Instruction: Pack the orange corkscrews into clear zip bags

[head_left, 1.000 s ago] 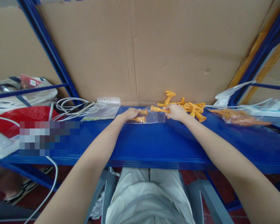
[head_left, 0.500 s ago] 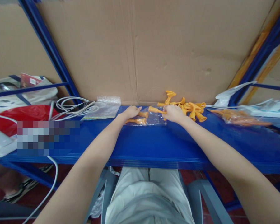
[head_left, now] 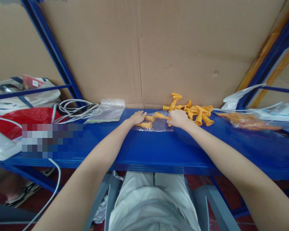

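My left hand (head_left: 137,117) lies over the left part of a clear plastic bag (head_left: 162,125), fingers stretched out to the right. Two orange-yellow flared plastic pieces (head_left: 146,125) stick out from beneath that hand, in or on the bag. My right hand (head_left: 179,118) is closed round the thin right end of another orange-yellow plastic piece (head_left: 160,115), whose wide end points left over the bag. Directly behind and right of this hand lies a pile of similar orange-yellow pieces (head_left: 200,113), some with a curved, branching shape. The right fingertips are partly hidden.
A flat clear packet (head_left: 108,112) and coiled white cables (head_left: 74,109) lie to the left on the blue table (head_left: 156,150). Farther left is a red bag (head_left: 26,118). Bagged orange pieces (head_left: 250,121) lie at right. Cardboard (head_left: 139,57) stands behind.
My left hand has shifted slightly right, along with the bag and the pieces under it. The piece in my right hand is tilted a little more, its wide end slightly farther right.
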A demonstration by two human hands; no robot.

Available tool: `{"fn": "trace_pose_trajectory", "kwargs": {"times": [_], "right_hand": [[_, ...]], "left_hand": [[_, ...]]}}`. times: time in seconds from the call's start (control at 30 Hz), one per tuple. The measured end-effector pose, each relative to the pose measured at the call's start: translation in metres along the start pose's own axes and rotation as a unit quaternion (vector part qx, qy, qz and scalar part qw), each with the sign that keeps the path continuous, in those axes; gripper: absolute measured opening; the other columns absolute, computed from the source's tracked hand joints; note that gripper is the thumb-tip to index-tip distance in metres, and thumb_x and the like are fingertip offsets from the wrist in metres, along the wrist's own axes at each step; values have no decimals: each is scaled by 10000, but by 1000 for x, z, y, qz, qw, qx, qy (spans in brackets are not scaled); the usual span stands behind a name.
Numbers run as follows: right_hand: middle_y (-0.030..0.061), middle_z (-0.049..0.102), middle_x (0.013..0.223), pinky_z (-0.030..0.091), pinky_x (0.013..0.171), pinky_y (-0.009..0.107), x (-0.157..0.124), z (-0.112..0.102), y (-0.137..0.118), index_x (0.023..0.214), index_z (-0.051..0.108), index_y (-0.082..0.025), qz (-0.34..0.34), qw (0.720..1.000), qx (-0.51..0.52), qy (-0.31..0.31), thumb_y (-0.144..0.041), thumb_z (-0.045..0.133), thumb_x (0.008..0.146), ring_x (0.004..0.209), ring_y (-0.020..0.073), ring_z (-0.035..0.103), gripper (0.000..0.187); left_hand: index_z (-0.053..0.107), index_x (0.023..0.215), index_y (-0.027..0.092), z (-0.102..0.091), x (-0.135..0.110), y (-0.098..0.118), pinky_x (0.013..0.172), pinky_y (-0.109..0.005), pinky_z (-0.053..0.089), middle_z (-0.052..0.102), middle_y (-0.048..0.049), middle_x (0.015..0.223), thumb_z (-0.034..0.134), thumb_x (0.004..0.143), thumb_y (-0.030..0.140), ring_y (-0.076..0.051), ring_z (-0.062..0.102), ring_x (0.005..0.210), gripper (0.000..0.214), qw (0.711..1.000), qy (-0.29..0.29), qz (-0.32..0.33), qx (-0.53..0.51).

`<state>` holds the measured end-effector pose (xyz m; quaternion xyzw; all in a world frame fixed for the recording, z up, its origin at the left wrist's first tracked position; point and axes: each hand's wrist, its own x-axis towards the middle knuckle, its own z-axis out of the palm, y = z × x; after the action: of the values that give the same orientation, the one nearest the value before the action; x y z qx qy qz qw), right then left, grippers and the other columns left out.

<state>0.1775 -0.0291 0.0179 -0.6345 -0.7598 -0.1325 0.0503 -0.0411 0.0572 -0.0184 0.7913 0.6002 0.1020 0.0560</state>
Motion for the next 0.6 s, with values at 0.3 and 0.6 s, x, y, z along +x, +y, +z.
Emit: {"fn": "trace_pose_trajectory", "kwargs": {"times": [0.3, 0.6], "right_hand": [[214, 723, 1007, 514, 824, 363, -1, 4, -2, 1049, 726, -92, -28, 1000, -12, -6, -219, 520, 863, 1033, 330, 676, 305], [140, 679, 1186, 484, 989, 340, 16, 30, 5, 1072, 701, -129, -12, 975, 209, 75, -142, 572, 846, 1138, 250, 634, 260]], "left_hand": [[373, 1485, 146, 3, -3, 16, 1186, -351, 212, 323, -91, 1571, 192, 989, 449, -231, 280, 1460, 609, 998, -11, 28, -54], [424, 1426, 72, 6, -4, 19, 1146, -304, 303, 429, -130, 1514, 131, 1007, 364, -194, 395, 1405, 589, 980, 52, 31, -188]]}}
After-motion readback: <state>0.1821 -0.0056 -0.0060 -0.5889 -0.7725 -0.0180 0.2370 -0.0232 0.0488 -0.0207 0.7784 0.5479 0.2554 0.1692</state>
